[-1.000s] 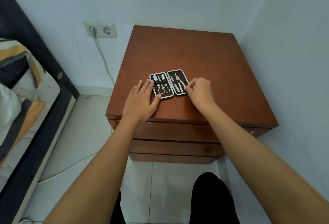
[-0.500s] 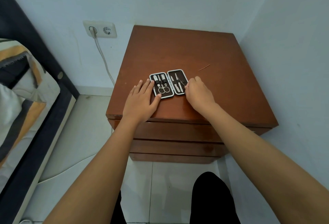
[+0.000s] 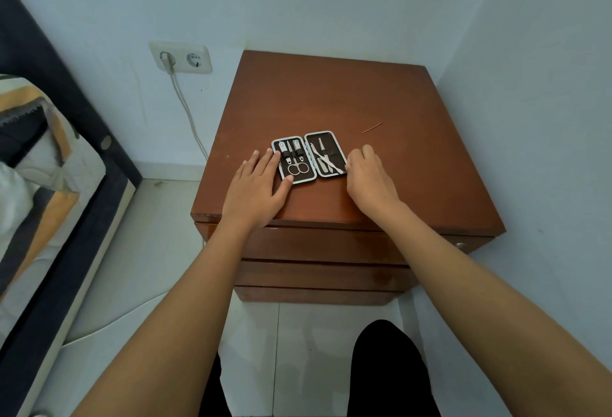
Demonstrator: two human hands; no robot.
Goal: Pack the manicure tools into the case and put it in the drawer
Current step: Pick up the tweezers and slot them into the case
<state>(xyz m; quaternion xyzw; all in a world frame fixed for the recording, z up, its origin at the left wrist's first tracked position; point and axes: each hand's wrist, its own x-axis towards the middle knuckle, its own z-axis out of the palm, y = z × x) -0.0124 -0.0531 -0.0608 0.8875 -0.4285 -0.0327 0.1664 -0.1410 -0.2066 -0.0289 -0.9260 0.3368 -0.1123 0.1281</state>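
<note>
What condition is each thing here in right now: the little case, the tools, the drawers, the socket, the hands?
Manicure case: lying open flat on the nightstand.
Scissors: seated in the left half.
Tools in the right half: seated, one white piece lies slanted.
Drawers: all shut.
Wall socket: left outlet plugged, right outlet free.
Left hand: flat, fingers on the case's left edge.
Right hand: curled at the case's right edge.

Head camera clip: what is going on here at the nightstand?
A person is packing a manicure case that lies open and flat on a wooden nightstand. The left hand rests flat on the case's left edge, steadying it. The right hand is curled at the case's right edge, fingertips at the rim. Scissors and other tools sit in their slots. The case is not yet closed, and the drawers below are shut.
</note>
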